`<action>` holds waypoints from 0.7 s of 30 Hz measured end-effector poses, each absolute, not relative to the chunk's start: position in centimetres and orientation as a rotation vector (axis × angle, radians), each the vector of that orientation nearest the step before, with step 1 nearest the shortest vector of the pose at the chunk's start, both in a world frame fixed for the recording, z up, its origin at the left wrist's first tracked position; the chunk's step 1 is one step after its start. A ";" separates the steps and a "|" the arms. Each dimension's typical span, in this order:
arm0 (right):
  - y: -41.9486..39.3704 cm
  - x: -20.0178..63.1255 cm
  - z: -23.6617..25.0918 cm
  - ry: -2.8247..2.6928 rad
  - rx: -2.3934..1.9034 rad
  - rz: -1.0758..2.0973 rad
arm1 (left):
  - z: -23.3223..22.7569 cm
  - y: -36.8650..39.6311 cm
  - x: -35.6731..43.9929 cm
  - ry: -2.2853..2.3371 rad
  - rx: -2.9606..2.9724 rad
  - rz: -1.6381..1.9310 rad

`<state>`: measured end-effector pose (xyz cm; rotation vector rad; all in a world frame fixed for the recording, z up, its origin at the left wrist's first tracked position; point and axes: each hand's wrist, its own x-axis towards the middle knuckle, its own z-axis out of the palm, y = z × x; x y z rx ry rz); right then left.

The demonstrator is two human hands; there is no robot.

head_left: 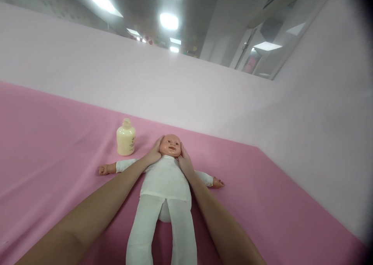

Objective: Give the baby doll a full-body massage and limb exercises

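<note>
While lying flat, doll's head point(170, 144) cupped by both hands

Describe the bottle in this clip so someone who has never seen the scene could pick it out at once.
Start at the pink cloth that covers the surface, and find the doll in white lying on its back, its head cupped between the left hand and the right hand. The bottle stands upright on the cloth just left of the doll's head, the only cream-yellow thing there.
</note>
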<state>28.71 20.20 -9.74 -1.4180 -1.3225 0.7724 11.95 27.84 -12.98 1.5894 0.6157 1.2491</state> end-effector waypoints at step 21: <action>20.8 28.6 -10.5 -1.370 -1.307 0.789 | -10.9 26.1 12.0 0.913 1.563 1.163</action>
